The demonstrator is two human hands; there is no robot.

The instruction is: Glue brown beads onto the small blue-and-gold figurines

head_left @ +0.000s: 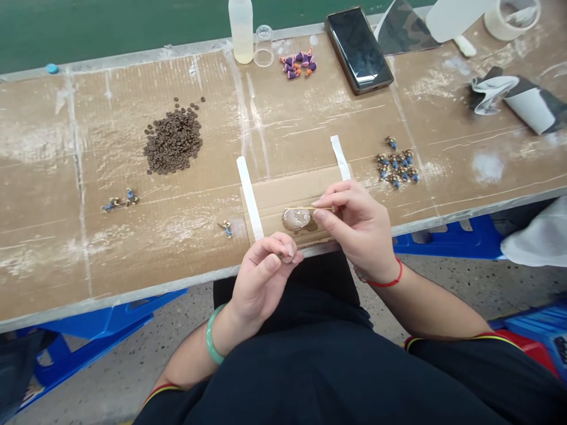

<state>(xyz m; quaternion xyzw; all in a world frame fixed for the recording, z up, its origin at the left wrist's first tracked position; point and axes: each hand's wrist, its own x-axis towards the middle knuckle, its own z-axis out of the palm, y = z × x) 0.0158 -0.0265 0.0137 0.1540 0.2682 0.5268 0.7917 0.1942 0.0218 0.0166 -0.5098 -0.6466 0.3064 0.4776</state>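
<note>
My right hand [361, 227] pinches a thin yellowish stick [322, 208] between thumb and fingers. The stick lies level over a small clear dish or blob of glossy, glue-like stuff [296, 219]; I cannot tell whether they touch. This sits on a cardboard piece [277, 195] at the table's front edge. Lower left of it, my left hand [268, 268] is closed in a pinch on a tiny brown piece [280, 255], mostly covered by the fingertips. Just left of the cardboard lies a small blue-and-tan figurine [227, 228].
A heap of small brown discs [172, 141] lies left. More blue figurines lie in a cluster [396, 165] at right and a pair [120, 200] at far left. Behind are purple figurines [299, 63], a bottle [241, 32], a phone-like device [358, 50] and a tape roll [494, 20].
</note>
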